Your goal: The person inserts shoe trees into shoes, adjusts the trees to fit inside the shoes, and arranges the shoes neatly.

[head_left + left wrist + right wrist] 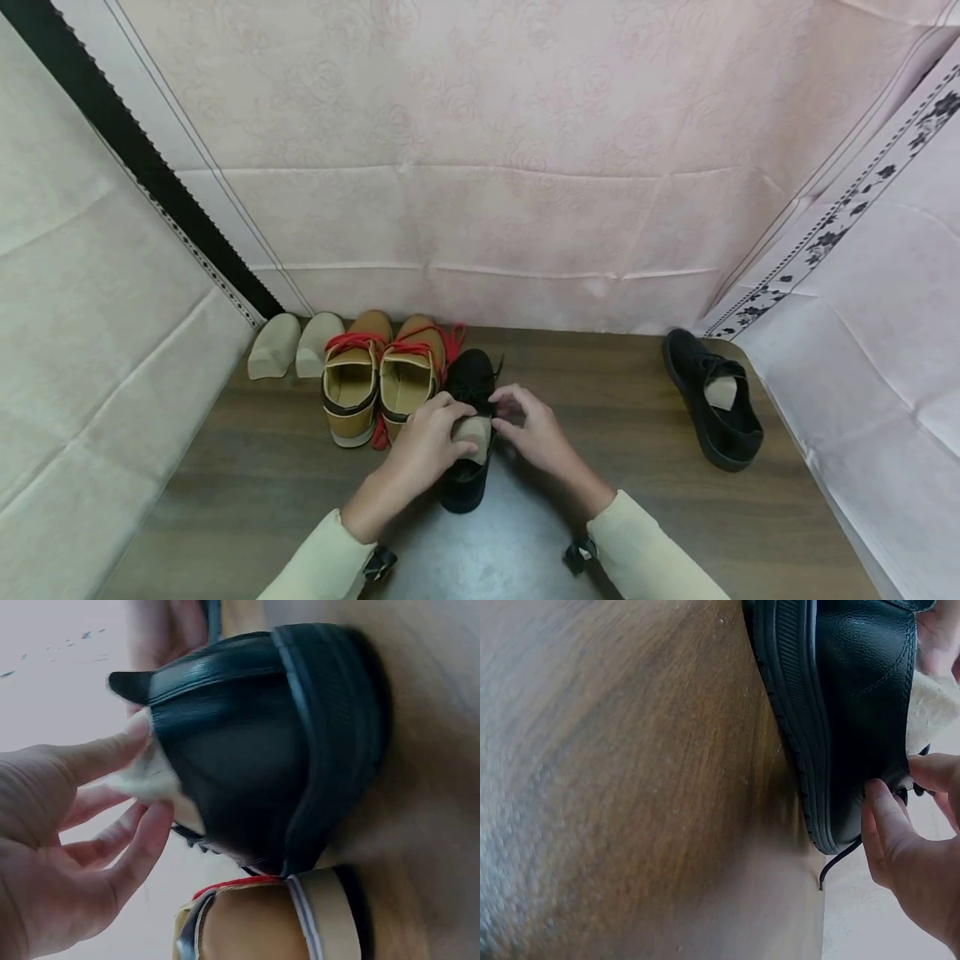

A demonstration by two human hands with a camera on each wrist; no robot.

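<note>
A black leather lace-up shoe stands upright on the floor, its toe pointing away. A cream shoe filler sticks up out of its opening. My left hand pinches that filler between thumb and fingers, as the left wrist view also shows. Beside the laces, my right hand pinches the shoe's upper edge, thumb at the rim and fingertips against the outer side. In the right wrist view a loose black lace hangs by the toe. The filler's lower part is hidden inside the shoe.
Tan shoes with red laces stand as a pair close left of the black shoe. Two cream fillers lie beyond them. Another black shoe, also filled, is far right. Pale patterned sheets border the wooden floor.
</note>
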